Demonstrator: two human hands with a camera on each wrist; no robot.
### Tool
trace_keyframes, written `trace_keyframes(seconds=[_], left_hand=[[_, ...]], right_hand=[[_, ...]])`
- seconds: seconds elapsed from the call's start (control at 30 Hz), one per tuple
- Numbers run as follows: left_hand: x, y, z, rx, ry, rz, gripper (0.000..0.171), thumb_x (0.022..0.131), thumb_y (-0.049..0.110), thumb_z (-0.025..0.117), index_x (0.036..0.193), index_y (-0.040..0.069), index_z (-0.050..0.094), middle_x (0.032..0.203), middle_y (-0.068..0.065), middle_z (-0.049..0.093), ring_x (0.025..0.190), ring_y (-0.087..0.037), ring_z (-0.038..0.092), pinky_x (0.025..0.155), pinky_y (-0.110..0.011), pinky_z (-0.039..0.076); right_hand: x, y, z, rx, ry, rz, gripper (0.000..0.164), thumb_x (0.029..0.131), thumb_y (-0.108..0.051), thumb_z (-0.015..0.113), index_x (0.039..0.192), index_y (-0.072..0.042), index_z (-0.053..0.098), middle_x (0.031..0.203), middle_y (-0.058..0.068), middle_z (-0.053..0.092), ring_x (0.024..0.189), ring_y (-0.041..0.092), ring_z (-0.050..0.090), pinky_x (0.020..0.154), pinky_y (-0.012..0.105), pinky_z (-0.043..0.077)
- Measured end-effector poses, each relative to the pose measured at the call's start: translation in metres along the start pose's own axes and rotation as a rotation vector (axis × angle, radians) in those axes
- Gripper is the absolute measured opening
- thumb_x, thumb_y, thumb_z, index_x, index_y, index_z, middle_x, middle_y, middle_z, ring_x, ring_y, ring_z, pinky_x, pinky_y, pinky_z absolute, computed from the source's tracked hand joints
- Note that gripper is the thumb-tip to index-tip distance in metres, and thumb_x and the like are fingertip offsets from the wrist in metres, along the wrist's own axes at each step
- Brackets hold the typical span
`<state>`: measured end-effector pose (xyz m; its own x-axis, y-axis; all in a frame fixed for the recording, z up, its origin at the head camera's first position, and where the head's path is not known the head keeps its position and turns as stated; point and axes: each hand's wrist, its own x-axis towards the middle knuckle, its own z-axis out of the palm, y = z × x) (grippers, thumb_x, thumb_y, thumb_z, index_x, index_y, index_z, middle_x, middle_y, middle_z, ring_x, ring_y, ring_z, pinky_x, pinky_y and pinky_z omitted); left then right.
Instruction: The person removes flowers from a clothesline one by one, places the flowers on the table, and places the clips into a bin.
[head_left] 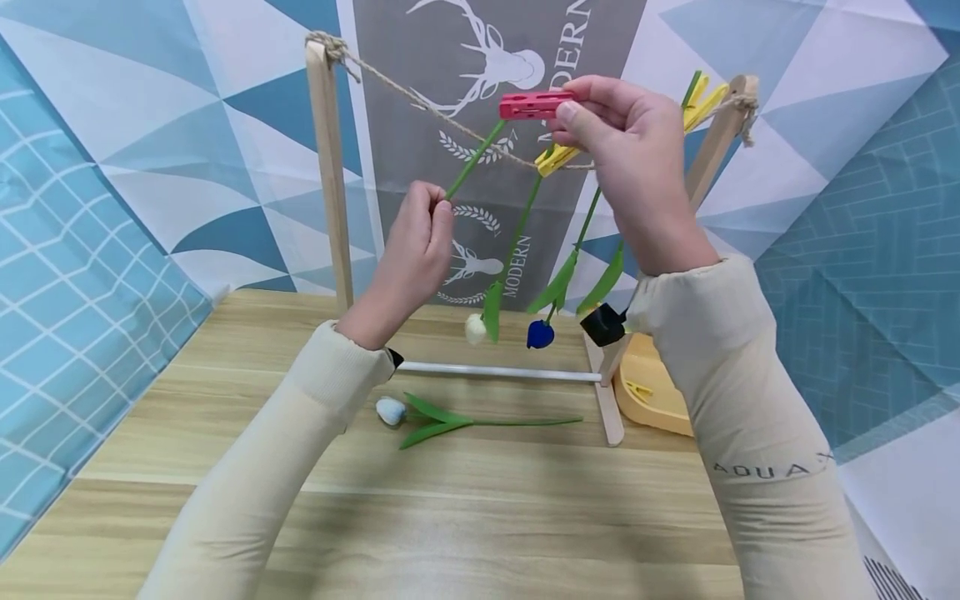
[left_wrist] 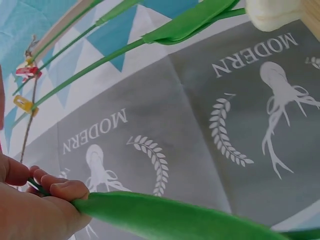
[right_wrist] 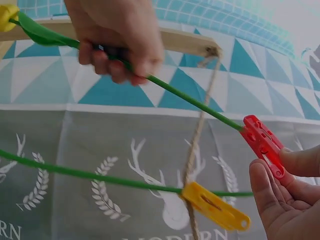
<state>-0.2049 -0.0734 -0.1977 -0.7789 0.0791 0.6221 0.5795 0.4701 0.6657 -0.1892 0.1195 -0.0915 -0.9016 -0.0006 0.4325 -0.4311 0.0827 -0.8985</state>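
Observation:
My left hand grips the green stem of an artificial tulip, its yellow bloom at the edge of the right wrist view. A red clothespin sits at the stem's upper end, pinched between the thumb and fingers of my right hand. Stem and pin are beside the twine. On that twine, a yellow clothespin holds a white tulip hanging bloom down. A blue tulip hangs to its right; my right hand hides its upper end.
Wooden posts carry the twine at both ends, with a white rod low between them. A pale blue tulip lies on the table. Far right stands a yellow tray with a yellow clothespin inside.

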Motion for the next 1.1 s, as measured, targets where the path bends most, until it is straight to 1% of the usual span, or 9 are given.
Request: trace_keyframes(seconds=[0.17,0.33,0.43,0.53,0.63,0.8,0.9,1.0,1.1], left_hand=[[-0.006,-0.005,-0.001,0.065,-0.052,-0.001,0.02,0.1,0.012,0.028,0.1,-0.003,0.04,0.089,-0.012,0.037,0.081,-0.024,0.038,0.072,-0.031,0.034],[-0.014,-0.008,0.004,0.145,-0.125,0.05,0.021,0.1,0.011,0.028,0.101,-0.005,0.041,0.089,-0.014,0.038,0.085,-0.026,0.038,0.076,-0.034,0.035],[-0.021,-0.01,0.009,0.198,-0.161,0.081,0.022,0.1,0.01,0.027,0.099,-0.005,0.043,0.087,-0.014,0.04,0.083,-0.026,0.039,0.076,-0.035,0.036],[-0.03,-0.013,0.014,0.255,-0.202,0.111,0.023,0.099,0.01,0.026,0.098,-0.004,0.045,0.086,-0.014,0.043,0.081,-0.026,0.04,0.076,-0.037,0.037],[-0.04,-0.018,0.019,0.299,-0.248,0.135,0.023,0.099,0.009,0.027,0.095,-0.004,0.046,0.085,-0.014,0.043,0.078,-0.026,0.04,0.074,-0.036,0.038],[-0.056,-0.025,0.03,0.323,-0.344,0.14,0.022,0.098,0.009,0.027,0.091,0.0,0.046,0.082,-0.011,0.043,0.077,-0.024,0.04,0.075,-0.035,0.038],[-0.067,-0.028,0.036,0.344,-0.383,0.137,0.02,0.097,0.01,0.029,0.09,0.002,0.046,0.08,-0.008,0.043,0.076,-0.022,0.041,0.072,-0.033,0.038],[-0.078,-0.032,0.041,0.379,-0.4,0.143,0.018,0.096,0.01,0.031,0.091,0.003,0.046,0.079,-0.007,0.044,0.074,-0.021,0.042,0.069,-0.033,0.039],[-0.089,-0.038,0.048,0.419,-0.405,0.19,0.015,0.095,0.009,0.035,0.092,0.002,0.049,0.079,-0.008,0.048,0.072,-0.022,0.046,0.067,-0.033,0.042]], right_hand=[[-0.002,0.001,-0.015,-0.004,0.032,-0.015,0.03,0.083,-0.02,0.068,0.11,-0.007,0.067,0.109,0.008,0.066,0.092,0.016,0.066,0.09,0.02,0.048],[-0.007,0.009,-0.029,0.016,0.055,-0.025,0.032,0.082,-0.02,0.07,0.11,-0.006,0.066,0.109,0.009,0.066,0.092,0.016,0.065,0.091,0.02,0.048],[-0.011,0.014,-0.037,0.048,0.063,-0.024,0.034,0.08,-0.02,0.071,0.11,-0.004,0.066,0.107,0.009,0.065,0.09,0.017,0.066,0.087,0.019,0.05],[-0.016,0.019,-0.046,0.089,0.051,-0.019,0.038,0.078,-0.019,0.073,0.11,-0.002,0.066,0.107,0.01,0.065,0.09,0.017,0.066,0.083,0.018,0.051],[-0.021,0.024,-0.055,0.116,0.033,0.005,0.041,0.078,-0.019,0.074,0.112,0.0,0.064,0.106,0.01,0.065,0.089,0.018,0.067,0.08,0.017,0.051],[-0.028,0.04,-0.07,0.134,0.02,0.062,0.043,0.078,-0.021,0.074,0.113,0.0,0.062,0.102,0.008,0.066,0.088,0.017,0.067,0.081,0.016,0.051],[-0.033,0.051,-0.081,0.137,0.024,0.1,0.045,0.077,-0.023,0.075,0.114,0.0,0.062,0.104,0.008,0.066,0.09,0.016,0.066,0.082,0.015,0.05],[-0.04,0.062,-0.091,0.123,0.032,0.128,0.047,0.077,-0.024,0.075,0.116,0.0,0.061,0.106,0.007,0.064,0.09,0.015,0.066,0.081,0.014,0.05],[-0.047,0.072,-0.101,0.122,0.039,0.148,0.049,0.078,-0.024,0.074,0.118,0.0,0.06,0.108,0.006,0.063,0.09,0.015,0.067,0.081,0.013,0.049]])
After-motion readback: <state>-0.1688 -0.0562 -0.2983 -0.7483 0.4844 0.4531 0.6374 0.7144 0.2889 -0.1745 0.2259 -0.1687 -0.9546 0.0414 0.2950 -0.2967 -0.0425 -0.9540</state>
